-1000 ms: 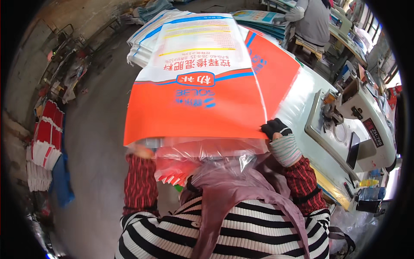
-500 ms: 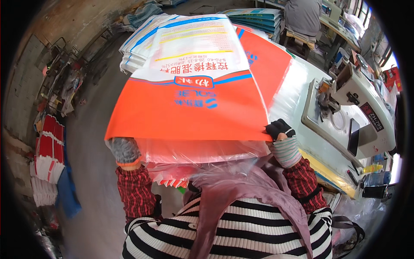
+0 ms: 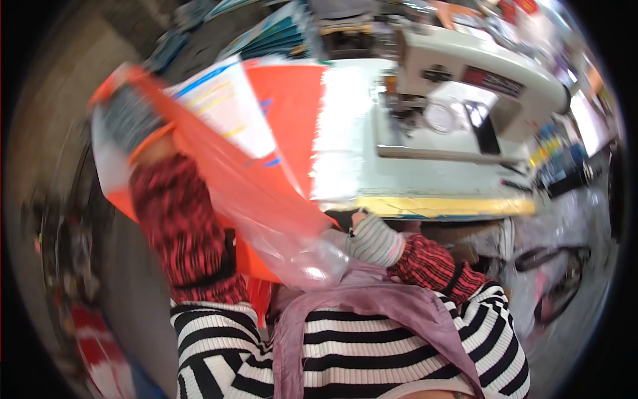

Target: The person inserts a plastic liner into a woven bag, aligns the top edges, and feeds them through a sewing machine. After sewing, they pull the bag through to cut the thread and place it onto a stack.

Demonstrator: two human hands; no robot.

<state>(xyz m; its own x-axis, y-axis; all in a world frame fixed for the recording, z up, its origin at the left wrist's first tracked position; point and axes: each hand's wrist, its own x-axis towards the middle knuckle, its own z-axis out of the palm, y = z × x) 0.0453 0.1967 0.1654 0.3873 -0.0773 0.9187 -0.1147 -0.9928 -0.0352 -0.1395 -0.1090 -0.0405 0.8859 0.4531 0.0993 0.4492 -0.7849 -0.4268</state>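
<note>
Head cam: L hand is reaching out w/ the bag round its fingers, but it's blurring, so can't tell how closed that grip is. R hand is pinching the bag's near edge, fingers pretty much together AFAICT. Bag's spanning between both grips, clear liner bunching just L of the R one. Other bags are lying beyond. IMO uneven pulling could be tearing the liner or popping the R pinch loose.

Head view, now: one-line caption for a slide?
Left hand holds up an orange bag, right hand at its other end, a sewing machine beyond.
</note>
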